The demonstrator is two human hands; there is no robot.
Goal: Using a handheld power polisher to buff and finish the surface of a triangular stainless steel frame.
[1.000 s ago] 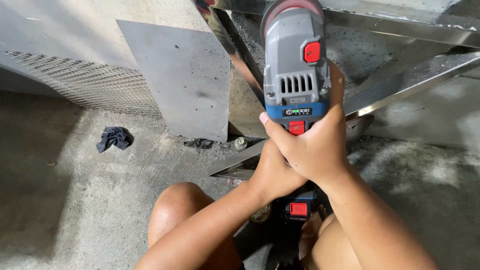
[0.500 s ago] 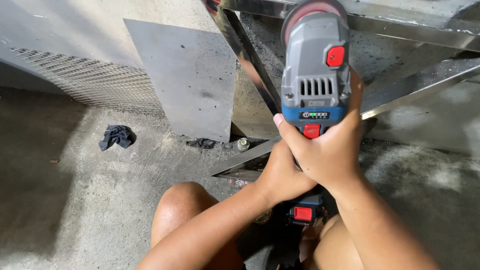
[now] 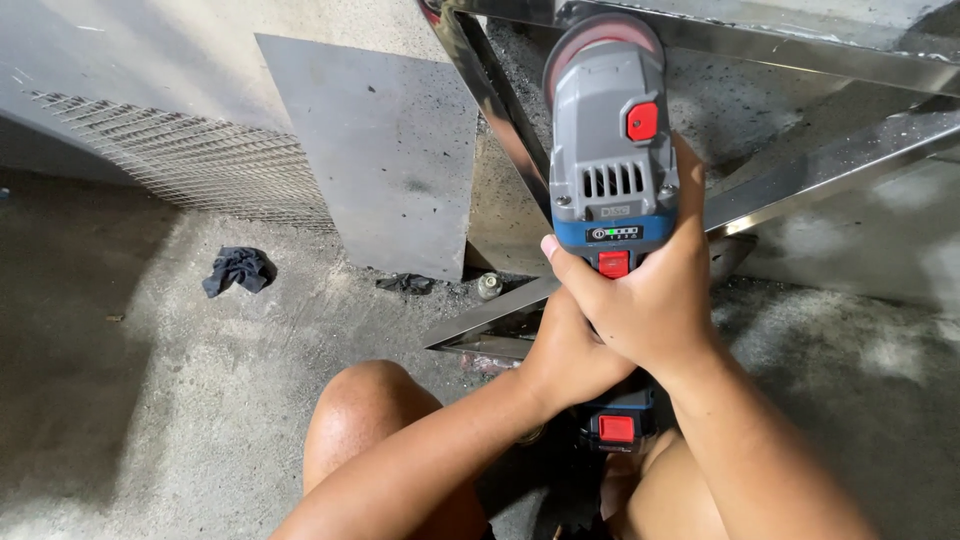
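Both my hands grip a cordless angle grinder (image 3: 608, 150), grey and blue with red buttons. My right hand (image 3: 655, 295) wraps the upper part of the handle, thumb by the red switch. Beneath and behind it, my left hand (image 3: 565, 355) clasps the handle just above the battery pack (image 3: 615, 425). The grinder's disc end points up at a shiny steel frame (image 3: 760, 55), near its top bar. Whether the disc touches the metal is hidden by the tool's head.
A flat grey metal sheet (image 3: 385, 150) leans against the wall, with expanded metal mesh (image 3: 170, 160) to its left. A dark rag (image 3: 238, 270) lies on the concrete floor. My bare knee (image 3: 365, 410) is below. A small round object (image 3: 488, 286) sits at the sheet's base.
The grinder and both hands have shifted a little to the right and upward along the steel frame. The grip is unchanged.
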